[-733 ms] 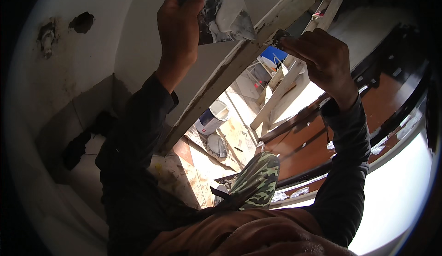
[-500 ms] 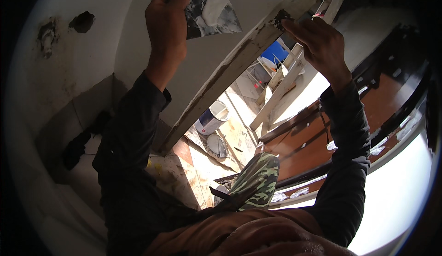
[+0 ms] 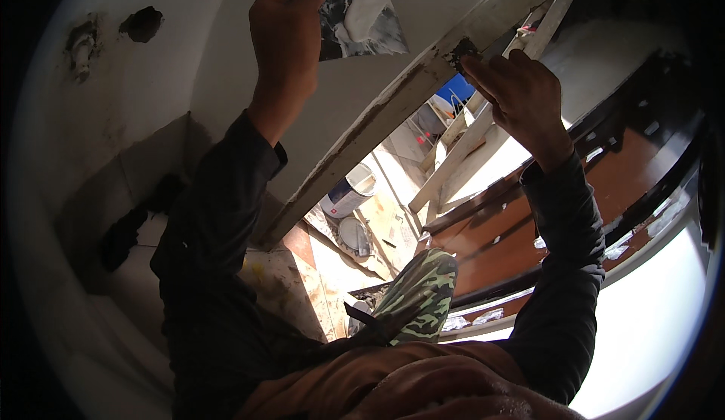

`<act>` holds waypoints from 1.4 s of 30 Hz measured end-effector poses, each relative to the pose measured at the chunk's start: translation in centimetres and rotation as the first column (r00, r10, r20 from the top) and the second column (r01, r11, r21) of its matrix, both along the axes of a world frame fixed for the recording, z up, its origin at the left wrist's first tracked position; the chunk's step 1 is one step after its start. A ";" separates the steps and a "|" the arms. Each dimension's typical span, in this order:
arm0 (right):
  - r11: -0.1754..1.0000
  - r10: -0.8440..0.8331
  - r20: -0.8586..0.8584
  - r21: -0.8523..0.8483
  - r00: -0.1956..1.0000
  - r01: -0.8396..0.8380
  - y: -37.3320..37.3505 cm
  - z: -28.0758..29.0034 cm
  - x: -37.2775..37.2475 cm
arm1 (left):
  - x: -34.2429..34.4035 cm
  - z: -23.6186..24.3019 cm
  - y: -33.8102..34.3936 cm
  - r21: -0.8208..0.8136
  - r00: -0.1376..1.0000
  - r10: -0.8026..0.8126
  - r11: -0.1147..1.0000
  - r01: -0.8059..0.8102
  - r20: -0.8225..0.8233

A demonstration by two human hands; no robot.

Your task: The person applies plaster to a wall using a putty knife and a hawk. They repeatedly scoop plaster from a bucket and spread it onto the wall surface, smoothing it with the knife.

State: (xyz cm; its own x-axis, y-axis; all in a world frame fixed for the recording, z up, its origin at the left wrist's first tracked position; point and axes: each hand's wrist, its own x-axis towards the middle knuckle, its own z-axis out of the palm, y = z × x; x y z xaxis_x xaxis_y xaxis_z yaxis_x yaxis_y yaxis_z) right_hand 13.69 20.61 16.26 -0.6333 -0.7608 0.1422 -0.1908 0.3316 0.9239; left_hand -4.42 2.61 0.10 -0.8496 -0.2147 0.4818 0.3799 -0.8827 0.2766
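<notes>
My left hand (image 3: 285,54) is raised and closed round the edge of a dark flat plate (image 3: 332,36), smeared with white filler. A thick white lump of filler (image 3: 366,10) sits on its face. To the right, my right hand (image 3: 527,99) pinches a small dark putty knife (image 3: 460,51), mostly hidden behind the fingers. Its blade rests against the worn, pale edge of the wall (image 3: 400,91), which runs diagonally down to the floor. Patches of bare, darker material show along that edge.
Below stand an open paint bucket (image 3: 351,192) and a round lid or tub (image 3: 353,235) on cardboard. A wooden ladder (image 3: 462,152) leans beyond the wall edge. A brown panel with black borders (image 3: 491,231) lies to the right. The left wall has a hole (image 3: 142,24).
My right hand and the putty knife have moved slightly down along the wall edge. My left hand has shifted a little to the right with the plate.
</notes>
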 end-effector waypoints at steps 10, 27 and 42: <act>0.997 -0.080 -0.348 -0.031 0.934 0.074 -0.4 -1.3 -2.1 | -0.2 0.1 -0.2 0.044 0.999 -0.048 0.998 0.049 -0.026; 0.997 0.034 0.030 -0.068 0.999 -0.032 2.1 -3.5 0.1 | 1.6 1.5 -1.2 0.033 1.000 -0.020 0.999 0.019 0.017; 0.995 0.023 0.085 -0.095 0.996 -0.015 0.8 -6.4 -1.1 | 1.4 1.2 -0.7 0.000 0.999 -0.038 0.999 0.038 0.027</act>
